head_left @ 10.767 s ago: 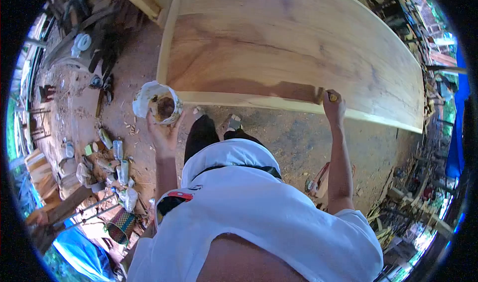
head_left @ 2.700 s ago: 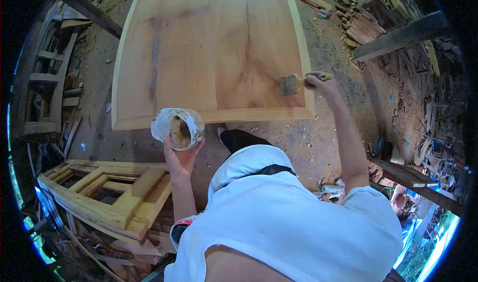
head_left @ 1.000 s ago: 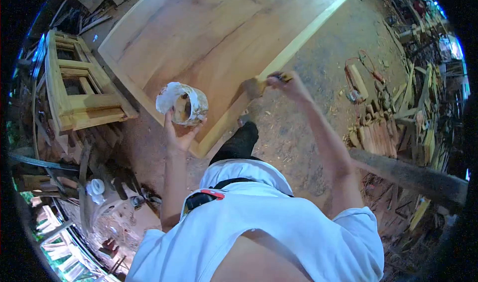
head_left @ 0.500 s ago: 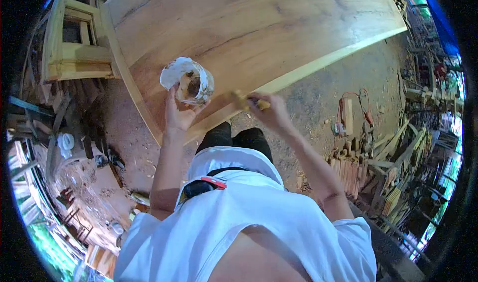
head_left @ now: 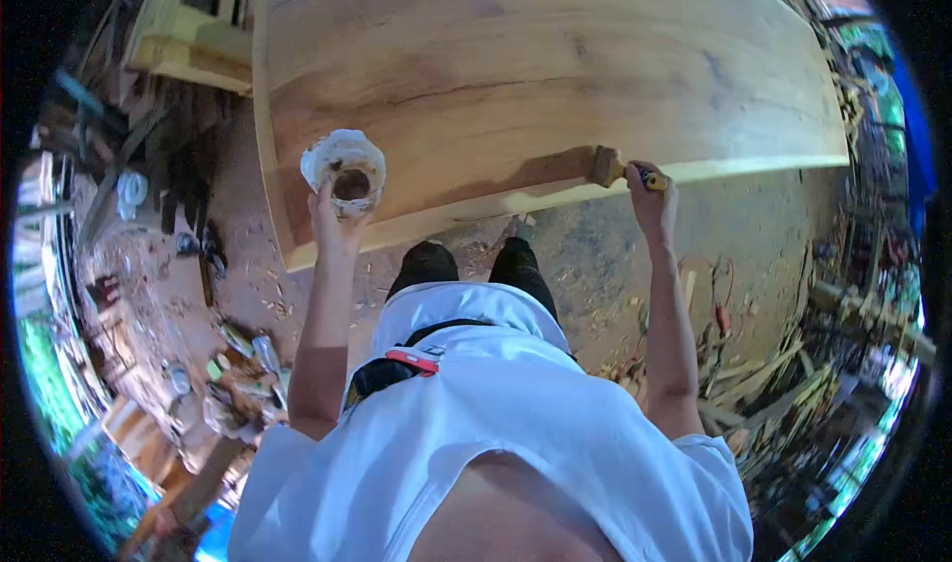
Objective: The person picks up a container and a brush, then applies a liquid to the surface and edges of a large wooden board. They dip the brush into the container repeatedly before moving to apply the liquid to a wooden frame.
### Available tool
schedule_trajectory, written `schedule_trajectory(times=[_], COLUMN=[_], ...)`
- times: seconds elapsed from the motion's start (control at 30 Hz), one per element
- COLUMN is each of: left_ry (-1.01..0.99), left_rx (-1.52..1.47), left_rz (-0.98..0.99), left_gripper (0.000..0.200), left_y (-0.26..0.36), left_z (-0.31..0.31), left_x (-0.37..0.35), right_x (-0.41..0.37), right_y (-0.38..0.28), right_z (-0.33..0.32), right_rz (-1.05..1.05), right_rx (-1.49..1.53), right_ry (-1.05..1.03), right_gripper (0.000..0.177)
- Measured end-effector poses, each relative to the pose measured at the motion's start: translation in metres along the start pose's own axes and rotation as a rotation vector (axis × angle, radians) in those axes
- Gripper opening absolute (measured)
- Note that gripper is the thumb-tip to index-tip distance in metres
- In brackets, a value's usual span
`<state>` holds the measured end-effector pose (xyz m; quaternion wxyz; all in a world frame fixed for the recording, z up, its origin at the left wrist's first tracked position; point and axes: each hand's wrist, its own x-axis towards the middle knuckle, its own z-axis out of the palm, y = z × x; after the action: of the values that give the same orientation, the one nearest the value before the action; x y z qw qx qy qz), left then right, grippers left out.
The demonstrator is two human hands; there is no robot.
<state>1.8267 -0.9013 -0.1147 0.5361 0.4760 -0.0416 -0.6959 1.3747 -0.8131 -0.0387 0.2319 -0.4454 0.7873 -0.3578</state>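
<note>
My left hand (head_left: pixel 339 223) is closed around a white plastic container (head_left: pixel 346 152) with a ragged rim and brown stains, tilted so its brown inside shows. It is held above the left part of a large wooden panel (head_left: pixel 555 56). In my right hand (head_left: pixel 652 200) is a paintbrush (head_left: pixel 607 166), gripped by its yellowish handle. The bristles touch the panel close to its near edge. A darker, wet-looking streak (head_left: pixel 545 167) runs leftward from the brush along that edge. The wood beyond the streak is paler.
A wooden frame (head_left: pixel 193 41) stands at the panel's left. Shavings litter the dirt floor below. Wood scraps (head_left: pixel 783 388) are heaped at right, near a red tool with a cord (head_left: pixel 722 314). Containers and clutter (head_left: pixel 238 364) lie at lower left.
My right hand has swept the brush rightward along the panel's near edge, and a dark streak now trails behind it. The container has shifted slightly left and down in view; the camera has turned.
</note>
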Motion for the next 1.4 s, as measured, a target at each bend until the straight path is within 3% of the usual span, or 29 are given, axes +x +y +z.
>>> schedule_trajectory(times=[0.1, 0.13, 0.17, 0.2, 0.27, 0.3, 0.33, 0.37, 0.43, 0.47, 0.53, 0.67, 0.7, 0.8, 0.83, 0.9, 0.93, 0.97, 1.0, 1.1, 1.17, 1.2, 1.23, 1.27, 1.4], left_ry=[0.363, 0.533, 0.491, 0.497, 0.565, 0.576, 0.445, 0.315, -0.005, 0.021, -0.730, -0.572, -0.535, -0.444, -0.415, -0.355, -0.321, -0.287, -0.255, -0.193, -0.206, -0.207, -0.205, -0.208, -0.263], left_rx=[0.119, 0.142, 0.167, 0.167, 0.124, 0.123, 0.166, 0.210, 0.207, 0.199, 0.304, 0.454, 0.503, 0.636, 0.683, 0.782, 0.831, 0.883, 0.937, 1.046, 0.999, 0.978, 0.959, 0.941, 0.848], left_rz=[0.131, 0.170, 0.152, 0.159, 0.338, 0.343, 0.472, 0.595, 0.507, 0.511, 0.559, 0.524, 0.503, 0.426, 0.401, 0.349, 0.323, 0.299, 0.271, 0.222, 0.267, 0.288, 0.309, 0.326, 0.381], left_gripper=[0.055, 0.055, 0.061, 0.061, 0.057, 0.057, 0.050, 0.043, 0.030, 0.030, 0.026, 0.025, 0.025, 0.026, 0.027, 0.030, 0.031, 0.033, 0.035, 0.039, 0.038, 0.037, 0.036, 0.036, 0.033], left_y=[-0.018, -0.026, -0.030, -0.039, -0.057, -0.064, -0.066, -0.067, -0.062, -0.060, -0.061, -0.056, -0.085, -0.058, -0.075, -0.049, -0.057, -0.040, -0.056, -0.041, -0.079, -0.069, -0.071, -0.067, -0.080], left_z=[0.006, 0.012, 0.022, 0.016, -0.002, 0.019, 0.063, 0.106, 0.163, 0.190, 0.231, 0.231, 0.267, 0.256, 0.289, 0.257, 0.292, 0.275, 0.308, 0.328, 0.333, 0.330, 0.329, 0.323, 0.331], left_x=[-0.039, -0.052, -0.073, -0.080, -0.089, -0.105, -0.133, -0.161, -0.207, -0.233, -0.283, -0.345, -0.357, -0.388, -0.381, -0.441, -0.412, -0.434, -0.430, -0.402, -0.462, -0.432, -0.432, -0.420, -0.396], right_x=[-0.007, -0.009, -0.012, -0.020, -0.027, -0.024, -0.021, -0.013, 0.012, 0.023, 0.055, 0.091, 0.095, 0.088, 0.076, 0.046, 0.033, 0.029, 0.026, 0.032, 0.052, 0.068, 0.082, 0.089, 0.127], right_y=[-0.030, -0.025, -0.018, -0.021, -0.034, -0.031, -0.026, 0.000, 0.024, 0.037, 0.091, 0.116, 0.115, 0.094, 0.076, 0.029, 0.012, 0.008, 0.004, -0.009, 0.027, 0.056, 0.067, 0.071, 0.129], right_z=[0.008, 0.021, 0.034, 0.043, 0.044, 0.042, 0.040, 0.040, -0.001, -0.021, -0.057, -0.102, -0.105, -0.068, -0.051, -0.015, 0.002, 0.025, 0.040, 0.037, 0.028, 0.025, 0.001, -0.024, -0.098], right_rz=[-0.117, -0.124, -0.129, -0.211, -0.175, -0.118, -0.059, -0.073, -0.065, -0.003, -0.013, -0.050, -0.070, -0.230, -0.182, -0.161, -0.190, -0.265, -0.336, -0.370, -0.270, -0.202, -0.257, -0.064, -0.095], right_rx=[-0.180, -0.003, 0.171, 0.152, 0.171, 0.195, 0.217, 0.285, 0.219, 0.255, 0.259, 0.098, 0.011, 0.060, 0.099, 0.133, 0.127, 0.159, 0.192, 0.117, 0.153, 0.291, 0.191, 0.233, 0.083], right_ry=[-0.031, -0.123, -0.210, -0.239, -0.369, -0.435, -0.505, -0.440, -0.456, -0.415, -0.348, -0.269, -0.214, -0.299, -0.399, -0.525, -0.554, -0.553, -0.549, -0.544, -0.530, -0.547, -0.564, -0.558, -0.324], right_gripper=[0.020, 0.019, 0.019, 0.017, 0.016, 0.016, 0.016, 0.016, 0.021, 0.016, 0.021, 0.023, 0.023, 0.024, 0.023, 0.022, 0.022, 0.021, 0.020, 0.019, 0.017, 0.018, 0.023, 0.027, 0.029])
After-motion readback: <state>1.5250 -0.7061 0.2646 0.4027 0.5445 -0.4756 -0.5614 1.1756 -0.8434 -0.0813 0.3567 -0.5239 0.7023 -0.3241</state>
